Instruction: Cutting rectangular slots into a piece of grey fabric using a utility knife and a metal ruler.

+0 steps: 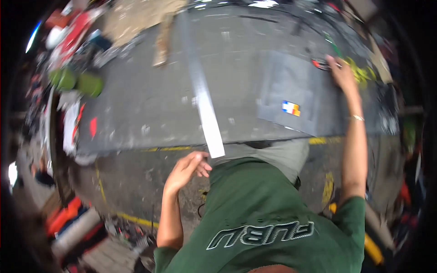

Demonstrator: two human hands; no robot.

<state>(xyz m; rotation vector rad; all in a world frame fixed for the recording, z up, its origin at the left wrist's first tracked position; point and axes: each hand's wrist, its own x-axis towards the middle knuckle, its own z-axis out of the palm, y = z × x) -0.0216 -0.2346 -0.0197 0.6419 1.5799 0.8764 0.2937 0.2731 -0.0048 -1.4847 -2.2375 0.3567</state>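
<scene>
My left hand hangs off the table's near edge with its fingers loosely bent and apart, holding nothing. Just beside its fingertips is the near end of a long, flat metal strip, like a straightedge, which runs away across the dark table. Over at the right, my right hand reaches out with its fingers at a small red and black object. Blur hides whether they grip it. Nearby lies a grey, flat sheet bearing a small blue, white and orange label.
A yellow-green bundle lies right of my right hand. A green cylindrical thing is at the left edge, a brown strip and brown sheet material at the far left. A small red piece lies near the left corner.
</scene>
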